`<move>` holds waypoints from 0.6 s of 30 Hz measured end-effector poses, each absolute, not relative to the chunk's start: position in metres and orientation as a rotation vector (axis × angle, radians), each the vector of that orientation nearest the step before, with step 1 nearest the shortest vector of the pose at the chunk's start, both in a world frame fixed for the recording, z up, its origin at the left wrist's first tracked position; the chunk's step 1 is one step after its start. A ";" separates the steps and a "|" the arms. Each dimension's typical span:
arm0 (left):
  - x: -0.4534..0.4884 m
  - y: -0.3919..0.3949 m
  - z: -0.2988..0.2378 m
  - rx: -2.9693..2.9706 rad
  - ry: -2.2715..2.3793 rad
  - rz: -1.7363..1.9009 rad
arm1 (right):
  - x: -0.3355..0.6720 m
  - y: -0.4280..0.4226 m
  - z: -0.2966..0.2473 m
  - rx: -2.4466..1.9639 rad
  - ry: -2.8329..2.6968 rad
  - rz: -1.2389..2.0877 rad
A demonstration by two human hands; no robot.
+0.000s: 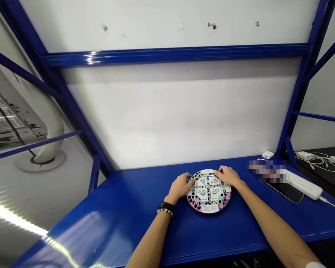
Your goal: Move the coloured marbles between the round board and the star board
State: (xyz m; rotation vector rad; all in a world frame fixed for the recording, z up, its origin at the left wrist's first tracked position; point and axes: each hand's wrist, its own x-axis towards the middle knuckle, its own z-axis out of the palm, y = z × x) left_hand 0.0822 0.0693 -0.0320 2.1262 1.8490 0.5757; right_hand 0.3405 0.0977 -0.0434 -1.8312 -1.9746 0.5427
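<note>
A round game board [209, 190] with colourful printed tracks and rows of dark round holes lies flat on the blue shelf. My left hand [181, 187] grips its left rim, the thumb on top and the fingers curled at the edge. At the upper right rim, my right hand [228, 176] holds the board the same way, thumb over the printed face. The fingers' undersides are hidden. A dark band and a beaded bracelet circle my left wrist.
To the right lie a dark phone [287, 191], a white power strip [303, 184] with a cable, and a white charger [268, 155]. A pixelated patch hides something beside them. Blue metal posts and a crossbar [173, 54] frame the white back panel [178, 115].
</note>
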 end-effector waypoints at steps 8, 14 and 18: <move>0.088 0.067 -0.017 2.018 1.601 0.847 | 0.338 0.108 -0.044 -1.557 -1.660 0.776; 0.091 0.022 0.025 1.418 1.022 1.107 | 0.349 0.122 -0.050 -1.267 -1.306 1.177; 0.065 -0.025 0.057 1.500 1.070 1.461 | 0.361 0.126 -0.060 -1.409 -1.463 0.953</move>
